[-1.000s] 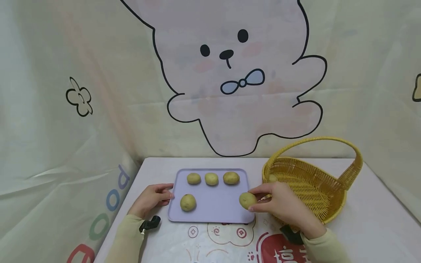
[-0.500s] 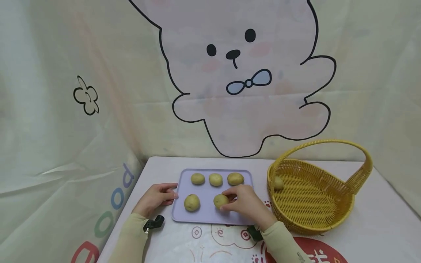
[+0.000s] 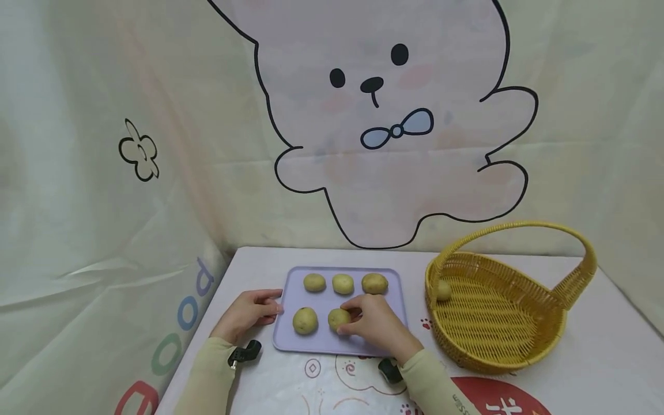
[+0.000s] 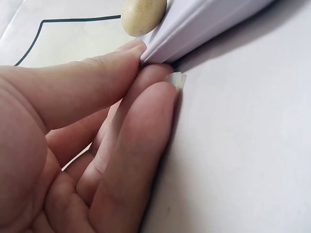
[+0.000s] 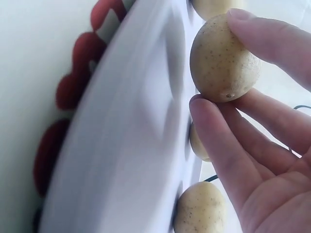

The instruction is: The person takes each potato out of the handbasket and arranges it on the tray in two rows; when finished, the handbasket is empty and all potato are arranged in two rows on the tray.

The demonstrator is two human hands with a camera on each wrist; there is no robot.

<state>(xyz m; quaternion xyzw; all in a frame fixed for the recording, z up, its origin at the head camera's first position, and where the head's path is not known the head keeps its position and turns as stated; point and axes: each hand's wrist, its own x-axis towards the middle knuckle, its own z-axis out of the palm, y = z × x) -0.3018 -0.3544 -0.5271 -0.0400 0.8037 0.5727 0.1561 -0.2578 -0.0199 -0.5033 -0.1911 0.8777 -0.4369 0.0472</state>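
Note:
A lavender tray (image 3: 332, 343) lies on the table, with three potatoes in its back row, among them a potato (image 3: 343, 283) in the middle. Another potato (image 3: 305, 320) sits at the front left of the tray. My right hand (image 3: 374, 324) pinches a potato (image 5: 224, 58) between thumb and fingertips at the tray's front middle. At the tray's left edge, my left hand (image 3: 248, 314) grips the rim, thumb above and fingers below, as the left wrist view shows.
A yellow wicker basket (image 3: 498, 328) with a tall handle stands right of the tray. Inside it, against the left wall, is one potato (image 3: 443, 290). A patterned curtain (image 3: 249, 219) hangs behind the table.
My right hand has carried its potato left from beside the basket to the tray's front middle, next to the front-left potato. My left hand stays at the tray's edge. The view has shifted slightly.

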